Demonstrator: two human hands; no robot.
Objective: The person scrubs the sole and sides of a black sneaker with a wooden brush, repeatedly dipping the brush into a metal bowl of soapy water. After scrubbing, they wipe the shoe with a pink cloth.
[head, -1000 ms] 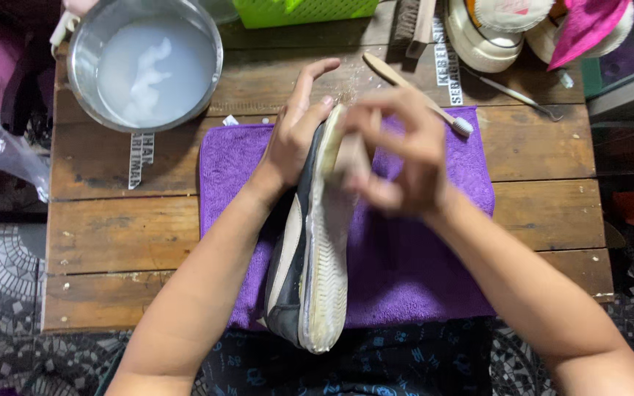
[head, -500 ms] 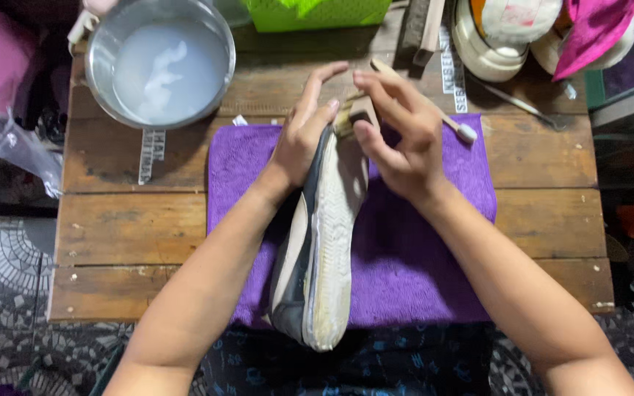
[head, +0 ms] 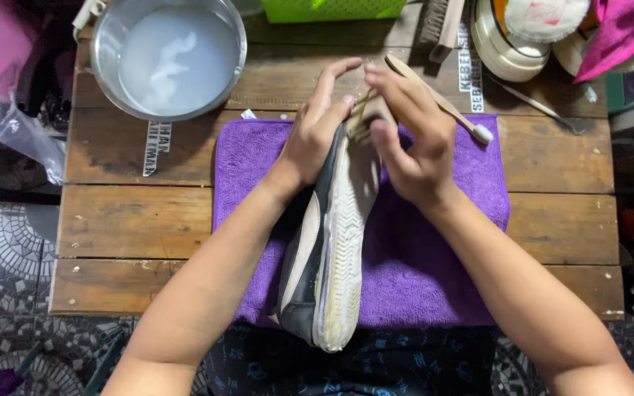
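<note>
Wooden planks made up my low table [head: 148, 220], set over a patterned tile floor, and a purple towel [head: 434, 279] was spread across its middle. On that towel I held a sneaker [head: 332, 249] on its edge, sole turned to the right and toe pointing away from me toward twelve o'clock, heel nearest my lap. My left hand [head: 313, 136] was wrapped around the upper near the toe, fingers curled over the far side, gripping it firmly to keep the shoe from rolling. My right hand [head: 412, 139] was closed around a small brush [head: 361, 121], its pale bristles pressed to the toe end of the sole.

I judged that I was in the scrubbing step, working the front rim of the sole, with the tread further down toward the heel looking grey and not yet cleaned. The next move would have called for short firm strokes and a steady left grip, so the shoe did not twist on the towel.

At about two o'clock from the shoe, a wooden toothbrush [head: 442, 95] lay across the towel's corner. At ten o'clock stood a metal bowl [head: 104, 81] of cloudy soapy water. At twelve o'clock sat a green basket [head: 332, 9], and at one o'clock more shoes [head: 522, 37] lay beside a pink cloth [head: 618, 29].
</note>
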